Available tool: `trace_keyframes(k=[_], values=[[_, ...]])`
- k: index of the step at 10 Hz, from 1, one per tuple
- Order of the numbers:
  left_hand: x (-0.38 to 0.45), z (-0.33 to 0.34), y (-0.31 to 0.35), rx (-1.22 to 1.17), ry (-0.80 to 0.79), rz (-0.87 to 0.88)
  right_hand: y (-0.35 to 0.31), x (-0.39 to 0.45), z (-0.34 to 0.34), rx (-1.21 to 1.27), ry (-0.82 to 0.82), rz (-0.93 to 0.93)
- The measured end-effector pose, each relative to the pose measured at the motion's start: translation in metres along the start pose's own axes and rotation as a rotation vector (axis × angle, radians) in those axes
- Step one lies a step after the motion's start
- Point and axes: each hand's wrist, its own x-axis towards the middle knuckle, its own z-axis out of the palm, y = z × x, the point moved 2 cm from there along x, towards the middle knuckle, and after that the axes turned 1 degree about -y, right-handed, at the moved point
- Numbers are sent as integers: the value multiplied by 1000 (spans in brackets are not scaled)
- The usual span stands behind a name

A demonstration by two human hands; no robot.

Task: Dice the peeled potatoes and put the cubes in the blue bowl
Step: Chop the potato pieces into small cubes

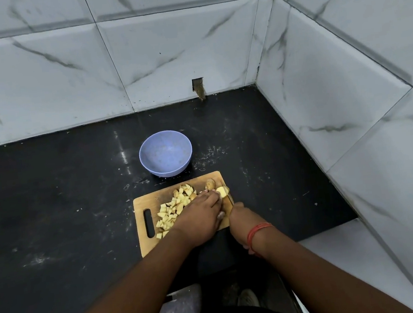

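Observation:
A wooden cutting board (pixel 203 181) lies on the black counter, with several potato cubes (pixel 173 206) heaped on its left half. My left hand (pixel 199 219) reaches over the board and its fingertips hold down a yellow potato piece (pixel 222 191) near the right edge. My right hand (pixel 241 223) grips a knife handle, and the thin blade (pixel 228 195) stands against that piece. A whole potato (pixel 209 183) sits just behind my fingers. The blue bowl (pixel 165 153) stands behind the board and holds nothing.
The black counter (pixel 52 212) runs wide to the left and ends at a tiled wall (pixel 350 114) on the right. A tiled back wall with a small hole (pixel 198 87) rises behind the bowl. White crumbs (pixel 208 156) are scattered beside the bowl.

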Motion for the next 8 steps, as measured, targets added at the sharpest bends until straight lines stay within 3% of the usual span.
trace_keyframes(k=[1,2,5,6,8], values=[[1,1,1,-4,-19,-13,-1,-10,-9,-92,57,-188],[1,3,0,-5,-37,-25,-2,-14,-14,-90,56,-211],[1,0,7,12,-42,-46,4,-14,-7,-116,23,-124],[2,-2,9,33,-56,-50,2,6,1,-18,-86,121],[1,-8,15,67,-54,-58,24,-20,8,-69,0,-38]])
